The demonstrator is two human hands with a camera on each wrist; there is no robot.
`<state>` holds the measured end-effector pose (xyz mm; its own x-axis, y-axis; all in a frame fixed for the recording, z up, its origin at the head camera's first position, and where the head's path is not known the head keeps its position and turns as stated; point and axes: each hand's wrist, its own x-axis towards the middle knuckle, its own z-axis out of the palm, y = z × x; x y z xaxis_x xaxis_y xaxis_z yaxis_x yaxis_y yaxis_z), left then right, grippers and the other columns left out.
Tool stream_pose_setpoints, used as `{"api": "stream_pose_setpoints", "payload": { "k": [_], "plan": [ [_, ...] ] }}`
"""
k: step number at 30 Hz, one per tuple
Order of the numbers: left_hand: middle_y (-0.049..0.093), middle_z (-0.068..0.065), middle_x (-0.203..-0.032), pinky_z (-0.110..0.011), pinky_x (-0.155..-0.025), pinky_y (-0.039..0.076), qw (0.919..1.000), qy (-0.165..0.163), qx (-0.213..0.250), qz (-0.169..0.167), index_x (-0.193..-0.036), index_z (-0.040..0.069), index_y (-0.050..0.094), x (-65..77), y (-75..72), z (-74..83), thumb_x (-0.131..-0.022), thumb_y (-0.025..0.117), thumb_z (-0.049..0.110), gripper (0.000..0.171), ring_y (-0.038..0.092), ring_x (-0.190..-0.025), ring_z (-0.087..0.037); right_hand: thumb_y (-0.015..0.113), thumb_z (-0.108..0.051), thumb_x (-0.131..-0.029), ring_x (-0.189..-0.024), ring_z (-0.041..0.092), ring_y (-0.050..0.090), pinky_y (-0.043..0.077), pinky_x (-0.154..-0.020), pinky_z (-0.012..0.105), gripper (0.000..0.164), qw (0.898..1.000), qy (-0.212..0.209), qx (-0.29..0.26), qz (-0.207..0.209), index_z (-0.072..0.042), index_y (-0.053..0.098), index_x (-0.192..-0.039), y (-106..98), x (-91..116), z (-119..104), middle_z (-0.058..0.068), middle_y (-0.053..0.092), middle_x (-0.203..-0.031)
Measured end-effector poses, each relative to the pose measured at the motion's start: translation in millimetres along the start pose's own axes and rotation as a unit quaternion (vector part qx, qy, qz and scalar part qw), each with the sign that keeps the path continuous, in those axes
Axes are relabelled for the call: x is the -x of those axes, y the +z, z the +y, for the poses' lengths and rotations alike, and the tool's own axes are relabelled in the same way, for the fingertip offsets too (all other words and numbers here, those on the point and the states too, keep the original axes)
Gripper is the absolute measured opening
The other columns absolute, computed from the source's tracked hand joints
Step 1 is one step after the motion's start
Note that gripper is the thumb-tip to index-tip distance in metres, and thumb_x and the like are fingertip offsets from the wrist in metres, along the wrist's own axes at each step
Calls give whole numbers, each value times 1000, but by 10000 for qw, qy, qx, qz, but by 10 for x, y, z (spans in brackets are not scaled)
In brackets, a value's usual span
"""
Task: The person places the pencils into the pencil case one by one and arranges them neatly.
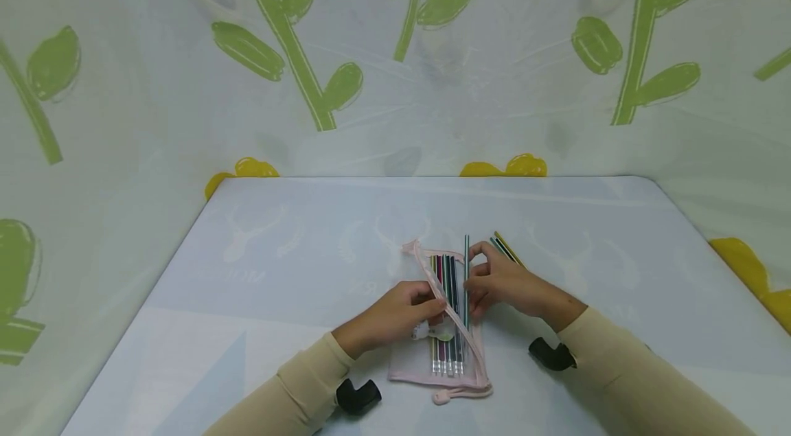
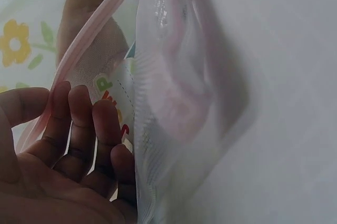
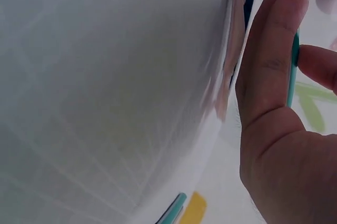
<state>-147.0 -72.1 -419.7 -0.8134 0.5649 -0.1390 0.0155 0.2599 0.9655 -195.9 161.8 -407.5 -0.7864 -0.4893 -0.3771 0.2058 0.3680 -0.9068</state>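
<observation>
A see-through mesh pencil pouch [image 1: 408, 364] with pink edging lies on the table, several pencils [image 1: 446, 353] side by side within it. My left hand [image 1: 402, 312] pinches the pink zipper edge between thumb and fingers and holds the opening up; the left wrist view shows this edge [image 2: 79, 50] at the fingertips. My right hand [image 1: 503, 285] pinches a teal pencil [image 1: 466, 250] upright along the pouch's right side, its lower end at the opening. In the right wrist view the teal pencil [image 3: 293, 76] runs between thumb and fingers. A printed tag [image 2: 118, 92] shows behind the mesh.
More pencils [image 1: 507, 248], one yellow and others dark or teal, lie on the table just beyond my right hand. The pouch's pink pull strap [image 1: 457, 393] lies at its near end. Pale table [image 1: 278, 271] surrounds the pouch, with a leaf-patterned curtain [image 1: 463, 113] behind.
</observation>
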Motion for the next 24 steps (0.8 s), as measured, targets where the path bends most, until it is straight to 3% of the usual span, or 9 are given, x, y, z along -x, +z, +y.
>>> {"api": "stream_pose_setpoints", "payload": {
  "k": [8,16,24],
  "plan": [
    [69,-5,-99,-25,-84,50,10000,-67,22,-18,-116,1,67,0,5,8,-104,53,24,29,61,-91,-9,62,-8,-92,-67,23,69,60,-66,36,56,9995,296,98,-19,-4,26,-135,26,-43,3,15,65,-95],
    [69,-5,-101,-22,-83,49,9999,-126,35,-41,-119,1,66,14,3,19,-104,53,25,31,61,-91,-8,67,-9,-89,-61,22,70,59,-62,34,65,9952,629,698,270,-4,29,-140,94,-71,-7,14,68,-92],
    [69,-5,-99,-22,-83,49,10000,-70,1,-51,-118,1,66,18,2,8,-104,53,24,30,60,-91,-8,69,-5,-88,-60,20,68,59,-59,35,86,9949,433,873,269,-6,13,-152,146,-48,-32,15,68,-89]
  ]
}}
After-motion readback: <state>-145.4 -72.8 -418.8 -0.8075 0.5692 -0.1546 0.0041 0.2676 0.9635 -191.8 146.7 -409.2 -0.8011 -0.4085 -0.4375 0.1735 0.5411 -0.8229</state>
